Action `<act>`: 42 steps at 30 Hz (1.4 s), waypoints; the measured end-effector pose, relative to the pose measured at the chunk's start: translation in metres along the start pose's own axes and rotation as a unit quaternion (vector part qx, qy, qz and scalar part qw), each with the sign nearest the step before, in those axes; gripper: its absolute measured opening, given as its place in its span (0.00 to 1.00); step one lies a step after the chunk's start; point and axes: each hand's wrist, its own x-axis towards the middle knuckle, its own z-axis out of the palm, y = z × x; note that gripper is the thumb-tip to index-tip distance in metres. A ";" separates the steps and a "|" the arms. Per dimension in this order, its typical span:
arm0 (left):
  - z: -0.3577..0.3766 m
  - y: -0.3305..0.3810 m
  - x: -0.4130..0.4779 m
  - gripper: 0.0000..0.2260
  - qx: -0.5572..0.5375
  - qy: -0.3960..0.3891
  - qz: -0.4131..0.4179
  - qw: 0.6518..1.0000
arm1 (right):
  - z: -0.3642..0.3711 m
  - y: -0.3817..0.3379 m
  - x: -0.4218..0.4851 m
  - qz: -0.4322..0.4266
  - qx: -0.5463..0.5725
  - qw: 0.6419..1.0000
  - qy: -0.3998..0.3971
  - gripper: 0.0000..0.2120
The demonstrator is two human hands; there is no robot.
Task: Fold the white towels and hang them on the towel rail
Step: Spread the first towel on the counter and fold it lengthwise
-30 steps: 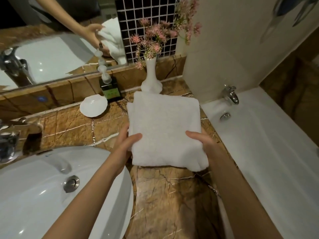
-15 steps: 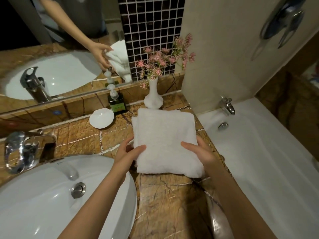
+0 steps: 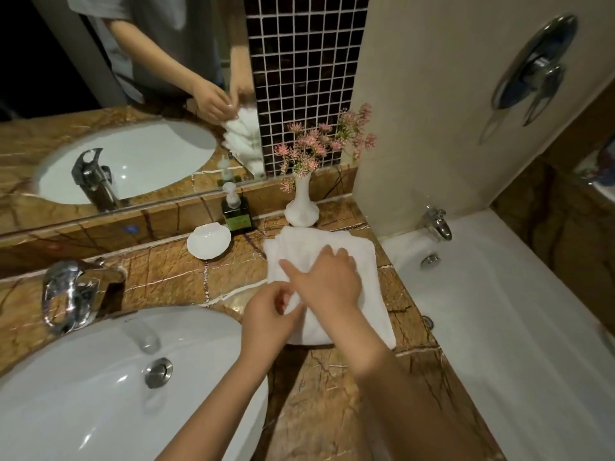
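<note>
A folded white towel [image 3: 369, 261] lies flat on the brown marble counter [image 3: 332, 394], between the sink and the bathtub. My right hand [image 3: 329, 281] lies across the middle of the towel with fingers spread flat, pressing it down. My left hand [image 3: 269, 314] is at the towel's left near edge, thumb and fingers pinching a bit of the cloth. The mirror shows both hands at the towel. No towel rail is in view.
A white sink [image 3: 100, 394] with a chrome tap [image 3: 70, 294] sits on the left. Behind the towel stand a white vase with pink flowers [image 3: 301, 207], a soap bottle [image 3: 234, 211] and a white dish [image 3: 208, 241]. The bathtub [image 3: 499, 327] lies on the right.
My right hand moved from the towel's right edge onto its middle. My left hand shifted along the left edge and now pinches the cloth. The camera view has tilted upward.
</note>
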 end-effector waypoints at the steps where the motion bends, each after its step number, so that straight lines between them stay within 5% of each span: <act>1: 0.001 0.001 -0.001 0.12 -0.002 -0.005 0.011 1.000 | 0.005 -0.009 0.001 0.019 -0.023 0.999 -0.030 0.46; 6: -0.008 0.000 -0.003 0.13 -0.075 -0.086 -0.038 0.993 | 0.008 -0.011 0.006 0.016 -0.071 0.997 0.019 0.24; 9: -0.020 0.002 0.002 0.17 -0.143 -0.090 -0.066 0.983 | -0.012 0.009 0.011 -0.001 0.035 0.997 0.065 0.15; 13: -0.030 0.016 0.019 0.08 -0.184 -0.003 -0.035 0.982 | -0.052 0.034 0.017 -0.019 0.271 0.961 0.046 0.13; 16: -0.031 0.033 0.039 0.05 -0.172 0.031 0.010 0.985 | -0.081 0.041 0.010 -0.039 0.457 0.889 -0.006 0.16; 18: -0.029 0.046 0.053 0.10 -0.249 -0.002 -0.053 0.967 | -0.096 0.043 0.007 -0.022 0.521 0.853 -0.026 0.19; 22: -0.009 0.064 0.069 0.31 -0.406 -0.170 -0.235 0.866 | -0.114 0.042 0.007 -0.004 0.692 0.716 -0.088 0.16; 25: 0.008 0.073 0.064 0.38 -0.506 -0.250 -0.248 0.787 | -0.120 0.041 0.005 0.010 0.806 0.574 -0.142 0.18; 28: 0.015 0.078 0.057 0.40 -0.590 -0.288 -0.217 0.722 | -0.126 0.038 0.002 0.004 0.846 0.502 -0.179 0.13; 30: 0.015 0.077 0.050 0.41 -0.557 -0.282 -0.167 0.763 | -0.128 0.039 0.003 0.002 0.861 0.477 -0.177 0.13; 33: 0.005 0.075 0.044 0.22 -0.474 -0.272 -0.085 0.833 | -0.133 0.040 0.004 -0.006 0.893 0.420 -0.163 0.11; 42: -0.082 0.067 0.029 0.12 -0.303 -0.163 -0.037 0.938 | -0.135 0.025 -0.022 -0.026 0.895 0.409 -0.176 0.13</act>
